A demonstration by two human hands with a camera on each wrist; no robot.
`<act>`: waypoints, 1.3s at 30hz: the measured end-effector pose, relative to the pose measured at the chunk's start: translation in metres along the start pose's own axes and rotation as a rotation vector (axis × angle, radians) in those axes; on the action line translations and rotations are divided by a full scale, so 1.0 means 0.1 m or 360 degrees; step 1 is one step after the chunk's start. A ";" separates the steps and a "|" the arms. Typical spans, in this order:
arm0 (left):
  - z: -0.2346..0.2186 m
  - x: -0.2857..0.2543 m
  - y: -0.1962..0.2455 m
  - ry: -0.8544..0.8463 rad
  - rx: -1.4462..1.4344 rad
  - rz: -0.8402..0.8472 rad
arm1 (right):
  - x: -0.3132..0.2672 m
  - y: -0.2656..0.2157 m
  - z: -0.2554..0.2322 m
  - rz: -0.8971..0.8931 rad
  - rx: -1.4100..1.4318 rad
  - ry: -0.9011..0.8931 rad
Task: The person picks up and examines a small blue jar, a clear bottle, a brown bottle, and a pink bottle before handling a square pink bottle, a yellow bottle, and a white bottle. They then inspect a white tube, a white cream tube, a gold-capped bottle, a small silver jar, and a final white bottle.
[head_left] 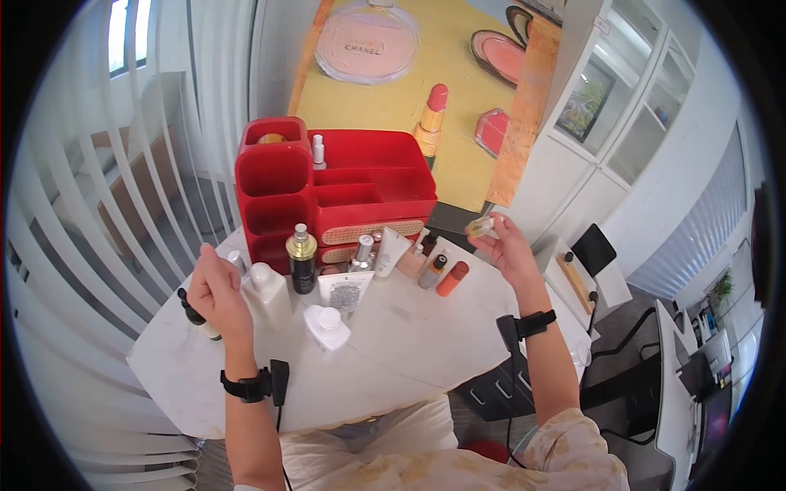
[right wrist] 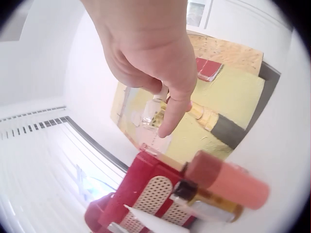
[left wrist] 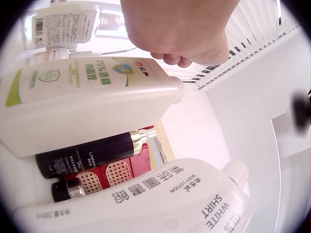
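Observation:
My right hand (head_left: pixel 513 250) is raised over the table's right side, pinching a small clear glass bottle with yellowish contents (head_left: pixel 478 227). In the right wrist view the bottle (right wrist: pixel 154 112) shows partly behind the fingers. My left hand (head_left: pixel 219 293) is held up over the left side, its fingers curled with nothing visible in them. Near it stand a large white bottle with green print (left wrist: pixel 92 97) and a black pump bottle with a gold collar (head_left: pixel 302 260). A white body lotion bottle (left wrist: pixel 146 199) stands closer to the front.
Behind the bottles, a red organizer (head_left: pixel 377 180) with several compartments stands on the white table (head_left: pixel 409 335). A white tube (head_left: pixel 391 252), an orange-red tube (head_left: pixel 453 278) and a small black-capped bottle (head_left: pixel 432 272) are before it. A cosmetics painting (head_left: pixel 368 106) rises behind.

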State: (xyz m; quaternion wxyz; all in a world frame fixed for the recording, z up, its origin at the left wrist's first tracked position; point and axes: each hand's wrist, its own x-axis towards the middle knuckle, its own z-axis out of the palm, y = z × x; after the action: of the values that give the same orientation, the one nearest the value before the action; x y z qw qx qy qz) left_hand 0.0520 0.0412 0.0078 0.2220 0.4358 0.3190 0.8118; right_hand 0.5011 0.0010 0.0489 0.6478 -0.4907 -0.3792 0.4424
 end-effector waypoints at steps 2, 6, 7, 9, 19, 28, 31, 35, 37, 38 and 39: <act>0.00 -0.01 0.00 -0.0004 -0.0019 -0.0013 | 0.03 -0.11 0.23 -0.0013 0.0127 -0.0050; -0.01 -0.01 0.01 -0.0048 0.0013 -0.0007 | -0.03 -0.22 0.70 0.0032 0.0280 -0.0291; -0.01 -0.01 0.01 -0.0048 0.0018 -0.0002 | -0.02 -0.21 0.81 0.0058 0.0346 -0.0390; 0.00 -0.01 0.01 -0.0051 0.0029 0.0007 | -0.05 -0.19 1.08 0.0109 0.0480 -0.0590; 0.02 -0.04 0.03 -0.0085 0.0139 0.0031 | -0.09 -0.35 1.98 -0.0044 0.0632 -0.1082; 0.05 -0.05 0.06 -0.0076 0.0176 0.0037 | 0.02 -0.28 2.03 -0.0099 0.0769 -0.1398; 0.06 -0.05 0.07 -0.0068 0.0184 0.0069 | 0.05 -0.26 2.04 -0.0020 0.0791 -0.1415; 0.06 -0.05 0.06 -0.0050 0.0187 0.0059 | 0.09 -0.25 2.06 0.0060 0.0701 -0.1315; 0.06 -0.05 0.07 -0.0054 0.0167 0.0057 | 0.07 -0.25 2.07 0.0034 0.0669 -0.1218; 0.06 -0.05 0.06 -0.0056 0.0145 0.0062 | 0.07 -0.24 2.07 -0.0021 0.0648 -0.1140; 0.05 -0.05 0.05 -0.0055 0.0124 0.0068 | 0.07 -0.24 2.07 -0.0074 0.0626 -0.1064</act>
State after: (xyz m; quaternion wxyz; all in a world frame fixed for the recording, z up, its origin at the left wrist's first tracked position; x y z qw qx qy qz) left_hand 0.0588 0.0365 0.0104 0.1931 0.4649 0.3371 0.7956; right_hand 0.3168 0.0662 0.1202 0.5800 -0.1771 -0.4883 0.6275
